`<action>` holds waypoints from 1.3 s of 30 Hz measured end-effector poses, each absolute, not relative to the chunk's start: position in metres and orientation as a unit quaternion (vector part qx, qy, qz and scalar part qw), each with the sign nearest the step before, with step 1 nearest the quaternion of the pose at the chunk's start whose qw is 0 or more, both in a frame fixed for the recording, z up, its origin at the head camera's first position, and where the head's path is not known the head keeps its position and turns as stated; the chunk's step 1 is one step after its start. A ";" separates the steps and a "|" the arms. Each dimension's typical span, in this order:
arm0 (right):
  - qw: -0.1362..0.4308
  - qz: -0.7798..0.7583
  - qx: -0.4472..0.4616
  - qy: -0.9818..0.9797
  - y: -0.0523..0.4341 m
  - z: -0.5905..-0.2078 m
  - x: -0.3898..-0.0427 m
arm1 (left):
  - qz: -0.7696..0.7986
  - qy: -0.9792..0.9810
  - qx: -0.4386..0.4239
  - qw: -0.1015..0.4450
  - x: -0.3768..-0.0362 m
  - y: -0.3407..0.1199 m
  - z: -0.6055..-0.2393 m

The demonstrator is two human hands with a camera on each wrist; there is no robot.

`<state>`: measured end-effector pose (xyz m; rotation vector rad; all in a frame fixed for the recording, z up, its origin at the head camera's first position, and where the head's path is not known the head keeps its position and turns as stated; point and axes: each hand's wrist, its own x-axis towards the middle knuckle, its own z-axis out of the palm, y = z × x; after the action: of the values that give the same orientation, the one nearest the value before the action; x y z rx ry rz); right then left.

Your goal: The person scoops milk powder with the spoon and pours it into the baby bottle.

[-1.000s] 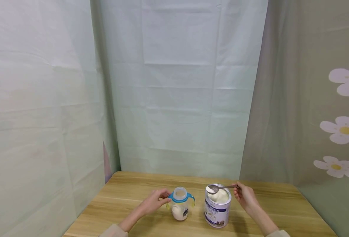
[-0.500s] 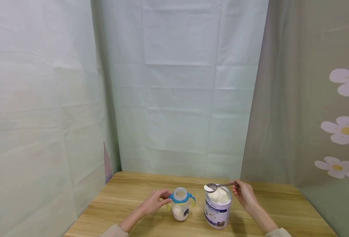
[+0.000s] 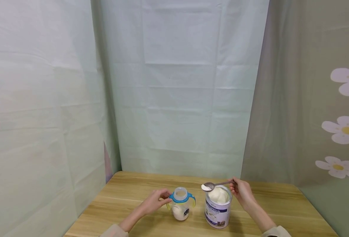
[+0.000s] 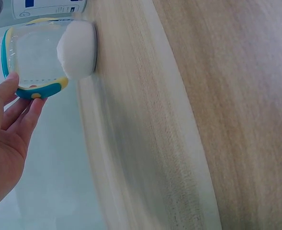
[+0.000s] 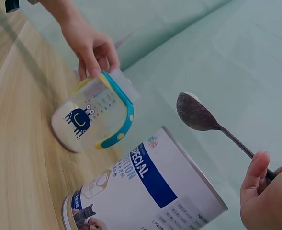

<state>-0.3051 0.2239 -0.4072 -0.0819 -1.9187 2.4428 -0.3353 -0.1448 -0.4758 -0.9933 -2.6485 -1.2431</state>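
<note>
My left hand pinches one blue-and-yellow handle of a clear baby bottle. The bottle stands upright and uncapped, with white powder in its lower part and a cartoon monster printed on its side. In the left wrist view the thumb and fingers close on the handle. My right hand holds a dark metal spoon by the end of its handle. White powder sits in the spoon's bowl, which hangs over the left rim of an open tin of white powder. In the right wrist view the spoon is clear above the tin.
The bottle and tin stand a short gap apart on a wooden table. Pale curtains close in the back and the left. A curtain with printed daisies hangs at the right.
The spoon with powder has risen a little and moved left, from over the tin's middle to its left rim. The right hand moved with it. Left hand and bottle stay put.
</note>
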 end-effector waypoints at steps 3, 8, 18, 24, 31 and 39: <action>0.016 0.789 -0.024 -0.614 0.221 -0.407 -0.306 | -0.402 -0.857 -0.321 0.027 -0.335 -0.145 -0.476; 0.013 0.793 -0.021 -0.608 0.217 -0.407 -0.307 | -0.400 -0.857 -0.322 0.032 -0.335 -0.145 -0.476; 0.017 0.788 -0.014 -0.616 0.207 -0.404 -0.310 | -0.399 -0.858 -0.322 0.029 -0.336 -0.145 -0.476; 0.012 0.787 -0.009 -0.617 0.200 -0.405 -0.310 | -0.404 -0.855 -0.324 0.023 -0.336 -0.145 -0.476; 0.015 0.778 -0.007 -0.628 0.195 -0.406 -0.310 | -0.405 -0.855 -0.324 0.028 -0.336 -0.145 -0.477; 0.013 0.765 0.007 -0.644 0.189 -0.404 -0.307 | -0.400 -0.857 -0.323 0.029 -0.334 -0.144 -0.476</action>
<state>-0.3072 0.1890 -0.4038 0.0215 -2.0080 2.3825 -0.3345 -0.1441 -0.4762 -0.9968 -2.6453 -1.2334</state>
